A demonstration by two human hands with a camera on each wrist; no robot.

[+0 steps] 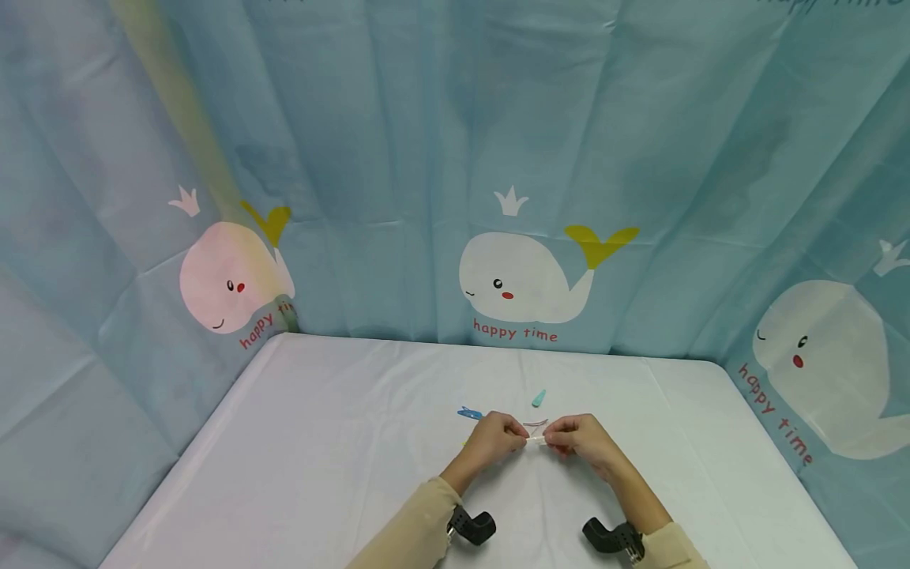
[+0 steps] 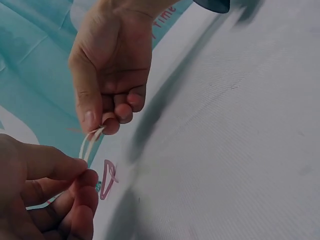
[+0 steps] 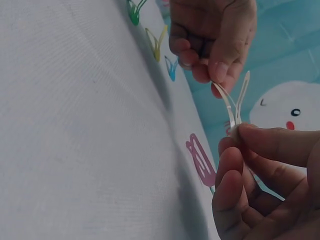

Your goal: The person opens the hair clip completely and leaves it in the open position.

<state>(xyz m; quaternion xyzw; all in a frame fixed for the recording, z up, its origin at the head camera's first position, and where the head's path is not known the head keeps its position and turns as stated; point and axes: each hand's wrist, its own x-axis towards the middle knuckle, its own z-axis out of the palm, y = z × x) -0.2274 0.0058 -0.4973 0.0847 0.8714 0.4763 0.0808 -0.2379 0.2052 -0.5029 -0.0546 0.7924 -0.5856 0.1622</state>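
You had both hands up over the desk (image 1: 341, 442) with a white snap hair clip (image 3: 235, 102) stretched between them. Your left hand (image 1: 493, 441) pinched one end between thumb and fingers, and your right hand (image 1: 577, 438) pinched the other, so both grips were closed on that same clip, held in the air just above the cloth.

A pink clip (image 3: 201, 161) lay on the desk right below your hands, with a blue one (image 1: 469, 412) to the left and a teal one (image 1: 539, 397) a bit further back. The right wrist view also caught a yellow clip (image 3: 156, 42) and a green one (image 3: 133, 11).

My take: the clip looked half sprung, legs spread apart. I'd keep the pinches right at the very ends and bend it slowly and evenly until it snaps, rather than twisting it. These thin ones slip out of fingertips easily, so stay low over the desk.
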